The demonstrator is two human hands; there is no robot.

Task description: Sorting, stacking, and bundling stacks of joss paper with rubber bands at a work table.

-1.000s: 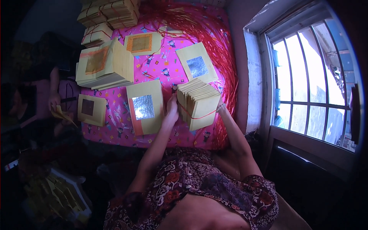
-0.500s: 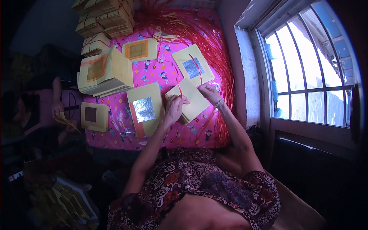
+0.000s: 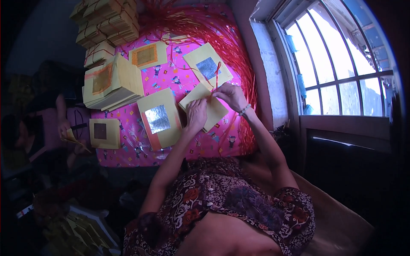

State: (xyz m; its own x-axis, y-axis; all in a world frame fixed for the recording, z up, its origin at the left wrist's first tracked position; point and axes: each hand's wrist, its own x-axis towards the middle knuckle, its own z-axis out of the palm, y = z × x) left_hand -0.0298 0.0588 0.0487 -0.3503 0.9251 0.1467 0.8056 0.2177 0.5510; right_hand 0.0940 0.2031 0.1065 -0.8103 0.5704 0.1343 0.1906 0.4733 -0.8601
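A small stack of pale yellow paper (image 3: 217, 112) lies at an angle on the pink table, with red ribbon (image 3: 216, 77) rising in a loop over its far corner. My left hand (image 3: 197, 114) rests on the stack's left part, fingers bent and pressed against the paper. At the stack's upper right, my right hand (image 3: 231, 96) pinches the ribbon between thumb and fingers. Just beyond lies a yellow sheet with a silver square (image 3: 207, 67). Another yellow sheet with a silver square and orange strip (image 3: 159, 119) is left of my left hand.
A thick yellow paper pile (image 3: 124, 83) stands at the left, with tied bundles (image 3: 109, 23) stacked behind it. Many loose red ribbons (image 3: 205, 25) cover the table's far and right edges. A barred window (image 3: 337, 64) is at the right. Another person (image 3: 47, 123) holds yellow paper at the left.
My right hand has moved up and left, onto the stack's upper corner, drawing the ribbon into a loop. My left hand has let go of the ribbon and settled on the stack. The view shifted slightly.
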